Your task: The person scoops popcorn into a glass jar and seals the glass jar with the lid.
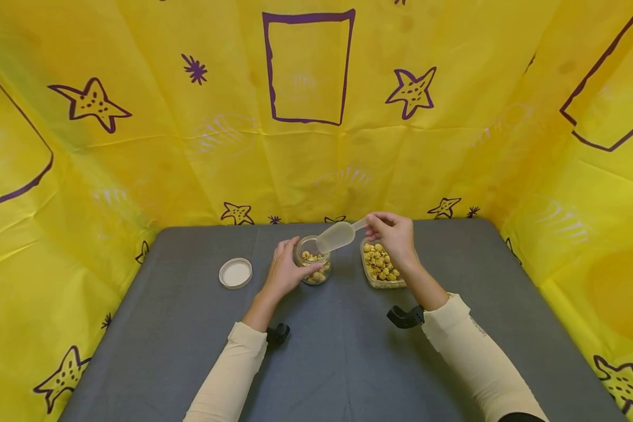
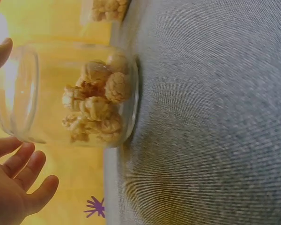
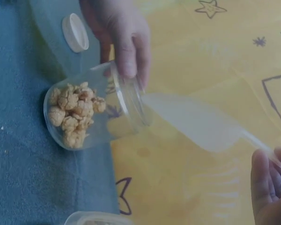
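A clear jar (image 2: 56, 93) with caramel popcorn (image 3: 75, 110) in its lower part stands on the grey table. My left hand (image 1: 286, 268) holds it near the rim, thumb on one side and fingers on the other. With thumb and fingertips my right hand (image 1: 394, 235) pinches the handle of a translucent white scoop (image 1: 336, 237). The scoop's front end tilts down at the jar's mouth, and no popcorn shows in it. Right of the jar, partly under my right hand and forearm, a clear plastic tub (image 1: 368, 278) holds more popcorn (image 1: 380, 261).
A round white-lined lid (image 1: 235, 273) lies on the table (image 1: 316, 346) left of the jar. Yellow cloth (image 1: 306, 164) with purple drawings hangs behind the table and along both sides.
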{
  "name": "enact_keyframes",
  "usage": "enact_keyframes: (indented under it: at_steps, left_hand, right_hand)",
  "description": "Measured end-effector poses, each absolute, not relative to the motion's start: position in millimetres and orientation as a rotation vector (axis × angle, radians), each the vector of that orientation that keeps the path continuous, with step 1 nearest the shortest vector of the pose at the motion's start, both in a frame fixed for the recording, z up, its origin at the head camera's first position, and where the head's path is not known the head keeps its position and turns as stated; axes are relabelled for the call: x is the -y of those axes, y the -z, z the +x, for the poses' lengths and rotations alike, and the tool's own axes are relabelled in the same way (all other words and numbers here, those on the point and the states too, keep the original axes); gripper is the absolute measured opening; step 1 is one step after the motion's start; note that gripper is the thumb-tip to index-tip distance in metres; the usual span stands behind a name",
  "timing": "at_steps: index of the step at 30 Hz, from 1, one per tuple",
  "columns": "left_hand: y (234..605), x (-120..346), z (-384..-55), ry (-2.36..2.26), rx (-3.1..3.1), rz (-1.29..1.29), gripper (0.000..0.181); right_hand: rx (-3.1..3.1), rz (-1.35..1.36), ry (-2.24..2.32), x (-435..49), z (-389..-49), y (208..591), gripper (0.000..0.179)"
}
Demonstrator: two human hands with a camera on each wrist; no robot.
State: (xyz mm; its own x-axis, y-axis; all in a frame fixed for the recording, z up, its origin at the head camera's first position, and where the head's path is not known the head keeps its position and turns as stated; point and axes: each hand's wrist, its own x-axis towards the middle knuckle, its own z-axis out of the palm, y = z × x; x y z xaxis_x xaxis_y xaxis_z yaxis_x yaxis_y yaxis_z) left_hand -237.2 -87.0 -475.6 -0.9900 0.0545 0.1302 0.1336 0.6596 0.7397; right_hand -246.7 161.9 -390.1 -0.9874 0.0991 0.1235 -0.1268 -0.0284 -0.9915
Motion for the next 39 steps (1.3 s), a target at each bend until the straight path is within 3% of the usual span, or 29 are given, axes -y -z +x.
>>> enact_keyframes:
  at_steps: [21, 27, 39]
  left_hand:
    - [459.2, 82.2, -229.8, 1.321, 2.642, -0.207, 0.089]
    - [454.2, 76.5, -229.0, 1.352, 2.595, -0.238, 0.087]
    - [446.0, 64.8, -224.9, 1.447, 2.540, -0.290, 0.084]
  right_hand:
    - [1.864, 0.048, -2.195, -175.5, -239.3, 388.4, 0.024]
    - [1.842, 0.036, -2.187, -180.6, -238.5, 386.9, 0.007]
    - [1.758, -0.008, -2.199, -188.5, -238.7, 387.3, 0.006]
